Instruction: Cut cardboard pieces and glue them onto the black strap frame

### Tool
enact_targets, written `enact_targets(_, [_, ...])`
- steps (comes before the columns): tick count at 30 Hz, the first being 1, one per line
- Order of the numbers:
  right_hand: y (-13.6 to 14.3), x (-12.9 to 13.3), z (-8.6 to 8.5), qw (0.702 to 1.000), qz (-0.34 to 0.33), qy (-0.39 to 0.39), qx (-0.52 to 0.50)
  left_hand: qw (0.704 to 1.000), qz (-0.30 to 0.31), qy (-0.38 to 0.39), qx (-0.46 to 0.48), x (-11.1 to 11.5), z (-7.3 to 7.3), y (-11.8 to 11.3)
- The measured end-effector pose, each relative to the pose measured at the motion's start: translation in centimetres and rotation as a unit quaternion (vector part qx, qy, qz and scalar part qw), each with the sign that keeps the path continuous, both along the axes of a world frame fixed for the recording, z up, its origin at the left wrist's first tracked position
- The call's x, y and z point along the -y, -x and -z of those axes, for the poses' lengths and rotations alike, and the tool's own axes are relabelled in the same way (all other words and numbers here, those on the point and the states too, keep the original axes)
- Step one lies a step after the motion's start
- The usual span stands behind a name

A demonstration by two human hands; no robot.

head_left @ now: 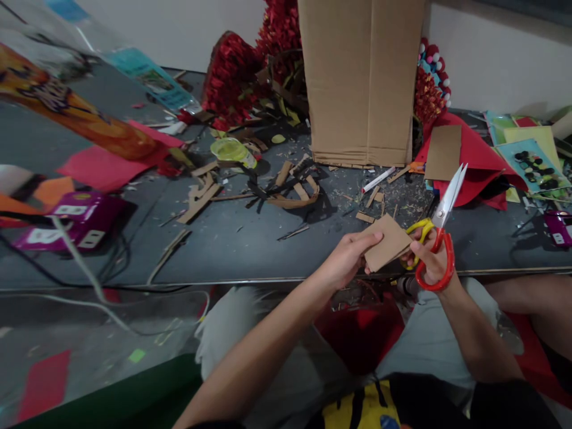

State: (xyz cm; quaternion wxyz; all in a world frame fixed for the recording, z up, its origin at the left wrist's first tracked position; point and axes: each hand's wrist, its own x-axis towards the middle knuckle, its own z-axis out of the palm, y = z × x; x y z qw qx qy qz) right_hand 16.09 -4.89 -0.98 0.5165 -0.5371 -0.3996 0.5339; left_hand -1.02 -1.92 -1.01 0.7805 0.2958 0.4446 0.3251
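cardboard in the left hand, scissors in the right

at the far left, a purple box with white panels (pixel 84 217) sits on the dark grey table (pixel 250 238) beside cables. behind it, a tall orange printed cylinder (pixel 75 101) stands over a flat red paper sheet (pixel 100 170), and a clear plastic bottle with a blue label (pixel 143 74) is just beyond. further right come a round yellow-green plastic tub (pixel 232 152), a mass of crumpled red petal-like craft material (pixel 232 77) and a curved brown cardboard strip (pixel 292 202) among scraps.

near the front edge, the left hand (pixel 346 256) has its fingers clenched around a small flat piece of brown cardboard (pixel 386 241), thumb on top. behind this, a tall upright brown cardboard panel (pixel 361 77) stands at the back, with a white marker with a red tip (pixel 378 179) lying in front.

the right hand (pixel 431 259) grasps large metal scissors with red and yellow handles (pixel 442 215), its fingers by the cardboard's right edge; the blades point up and away, nearly together. beyond them, a plain brown rectangular card (pixel 442 152) overlaps red sheeting (pixel 476 152). farthest right lie a teal sheet bearing black round pieces (pixel 534 164) and another purple object (pixel 558 226).
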Motion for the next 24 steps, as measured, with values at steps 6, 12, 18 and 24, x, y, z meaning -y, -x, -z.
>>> enact_targets(6, [-0.1, 0.0, 0.2, 0.990, 0.043, -0.032, 0.128, 0.987, 0.006, -0.133, -0.088, 0.2, -0.1, 0.7])
enact_targets(12, [-0.1, -0.6, -0.4, 0.988, 0.074, -0.028, 0.134, 0.980, 0.065, -0.188, 0.000, 0.1, -0.6, 0.8])
enact_targets(18, [-0.4, -1.0, 0.2, 0.984, 0.113, -0.048, 0.131, 0.978, 0.050, -0.202, -0.003, 0.3, 0.0, 0.3])
enact_targets(24, [-0.7, -1.6, 0.6, 0.974, 0.191, -0.109, 0.051, 0.975, 0.061, -0.207, -0.050, 0.1, -0.1, 0.3])
